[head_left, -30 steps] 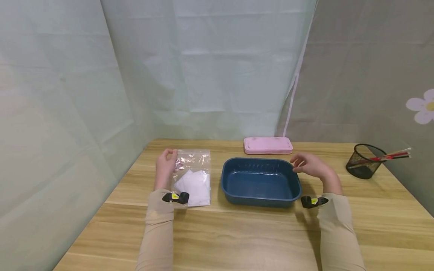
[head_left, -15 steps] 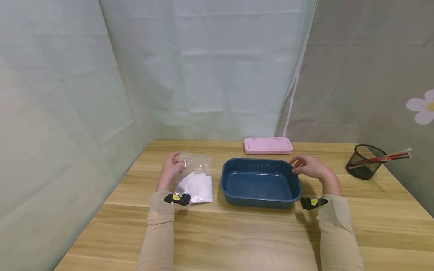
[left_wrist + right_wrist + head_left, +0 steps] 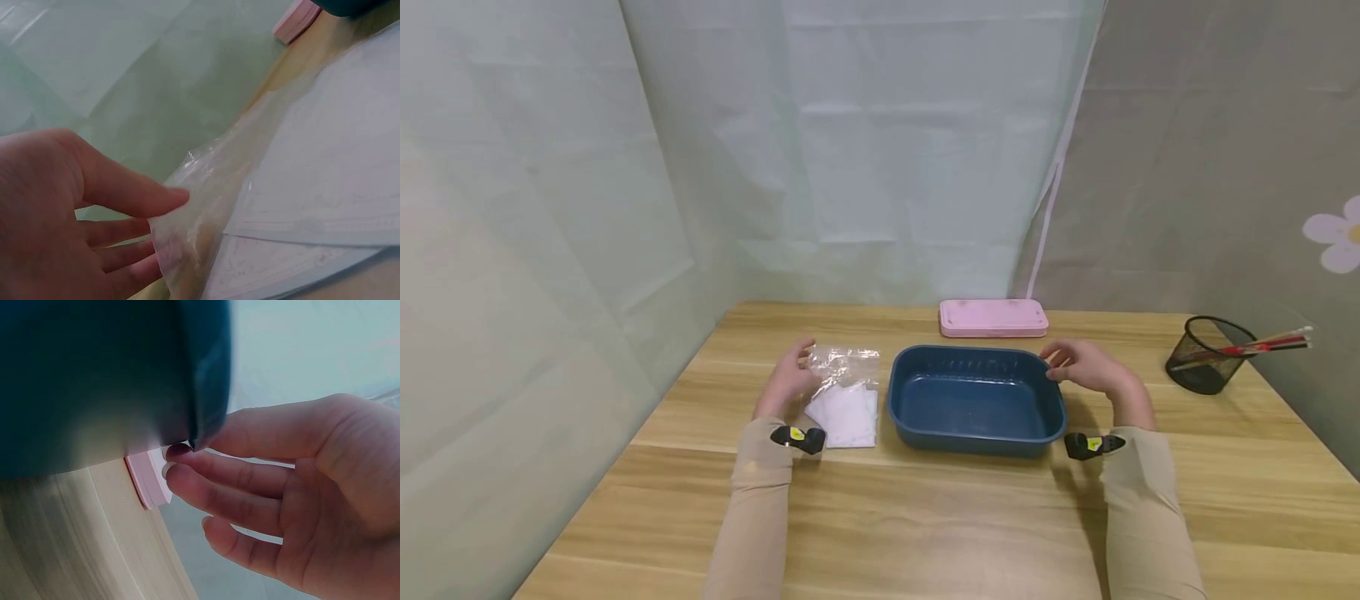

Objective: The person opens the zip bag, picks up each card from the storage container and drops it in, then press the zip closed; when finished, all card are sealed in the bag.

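Since a second ago we see the plastic bag (image 3: 846, 395) dragged rightward, now just beside the blue tray (image 3: 976, 437) mid-table. Left hand (image 3: 792, 382) pinches the bag's far corner. Right hand (image 3: 1091, 367) grips the tray's far right rim.

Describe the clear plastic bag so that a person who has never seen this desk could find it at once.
On the wooden table, look just left of the dark blue tray. There lies the plastic bag, flat, with white sheets inside, and the left hand holds its far left corner. It is the only see-through thing; the pink case and black mesh cup are opaque and farther away.
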